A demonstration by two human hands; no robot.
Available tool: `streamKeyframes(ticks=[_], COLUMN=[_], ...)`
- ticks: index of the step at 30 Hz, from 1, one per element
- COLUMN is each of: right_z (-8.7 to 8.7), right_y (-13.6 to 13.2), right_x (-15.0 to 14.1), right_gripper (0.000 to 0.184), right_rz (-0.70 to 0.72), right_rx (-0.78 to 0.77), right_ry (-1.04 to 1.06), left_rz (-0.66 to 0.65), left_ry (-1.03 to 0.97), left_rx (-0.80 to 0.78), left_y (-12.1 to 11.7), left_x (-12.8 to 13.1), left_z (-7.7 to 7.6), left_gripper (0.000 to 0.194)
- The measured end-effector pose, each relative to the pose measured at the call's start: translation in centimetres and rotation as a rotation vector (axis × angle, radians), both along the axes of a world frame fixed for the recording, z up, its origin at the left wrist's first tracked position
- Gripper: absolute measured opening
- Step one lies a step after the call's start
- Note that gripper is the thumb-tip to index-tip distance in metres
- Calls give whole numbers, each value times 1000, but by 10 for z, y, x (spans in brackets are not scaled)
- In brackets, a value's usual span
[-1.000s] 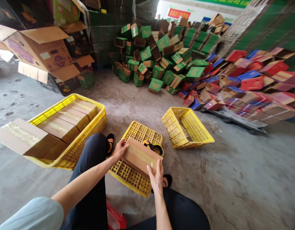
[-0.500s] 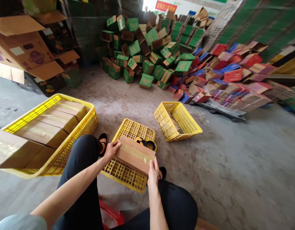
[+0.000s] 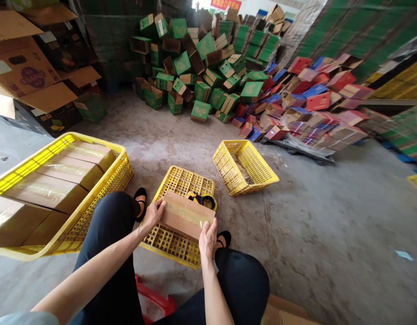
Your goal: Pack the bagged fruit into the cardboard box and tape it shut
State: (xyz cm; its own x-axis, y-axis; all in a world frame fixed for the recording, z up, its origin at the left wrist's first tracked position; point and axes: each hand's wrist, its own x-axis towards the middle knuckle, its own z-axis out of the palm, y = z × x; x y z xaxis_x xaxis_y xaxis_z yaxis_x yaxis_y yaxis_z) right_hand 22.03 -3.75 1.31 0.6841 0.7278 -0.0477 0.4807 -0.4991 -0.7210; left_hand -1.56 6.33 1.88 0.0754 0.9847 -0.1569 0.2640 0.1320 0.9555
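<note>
A brown cardboard box (image 3: 186, 213) with clear tape along its top lies between my hands, above an upturned yellow crate (image 3: 176, 180). My left hand (image 3: 154, 214) grips the box's left end, thumb on top. At the right end, my right hand (image 3: 207, 237) holds the box with its thumb near the loose-looking tape end and its fingers along the side. Just behind the box, a yellow and black tape dispenser (image 3: 206, 200) rests on the crate, partly hidden by the box.
On the left stands a yellow crate (image 3: 122, 174) holding several taped boxes (image 3: 59, 189). Another yellow crate (image 3: 259, 164) sits ahead. Green cartons (image 3: 200, 110) and red and blue cartons (image 3: 318, 101) are heaped behind. A red stool (image 3: 157, 298) shows below my legs.
My right hand has shifted its hold on the box's right end, its thumb now further over the top. The view has turned slightly right. The box stays above the upturned crate.
</note>
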Motion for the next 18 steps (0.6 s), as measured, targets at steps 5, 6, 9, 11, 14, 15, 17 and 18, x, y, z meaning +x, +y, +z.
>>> streamKeyframes(ticks=[5,6,9,11,14,15,17,18], right_z=[10,10,6,1,-5,-6,-7,-7], right_y=[1,1,1,2,2,3,3,3], right_x=[-4,-4,0,4,11,13,16,17], right_gripper=[78,79,85,89,85,82,76,73], right_rz=[31,42,48,7,-86,-102,-109,-107], right_rx=[-102,-108,-89,-72,-84,-89,-89,-87], right_ry=[-38,-39,-25,31,158,187,209,211], left_rz=[3,5,12,25,76,88,100,106], left_ry=[329,355,371,346,219,150,-11,-92], left_rx=[21,33,78,91,85,79,60,42], left_y=[-6,-7,-11,-12,-10,-8,-5,-3], left_x=[6,7,10,10,9,9,9,9], left_z=[-1,-1,-2,-3,-5,-7,-10,-12], left_gripper=[52,53,57,57,55,56,61,66])
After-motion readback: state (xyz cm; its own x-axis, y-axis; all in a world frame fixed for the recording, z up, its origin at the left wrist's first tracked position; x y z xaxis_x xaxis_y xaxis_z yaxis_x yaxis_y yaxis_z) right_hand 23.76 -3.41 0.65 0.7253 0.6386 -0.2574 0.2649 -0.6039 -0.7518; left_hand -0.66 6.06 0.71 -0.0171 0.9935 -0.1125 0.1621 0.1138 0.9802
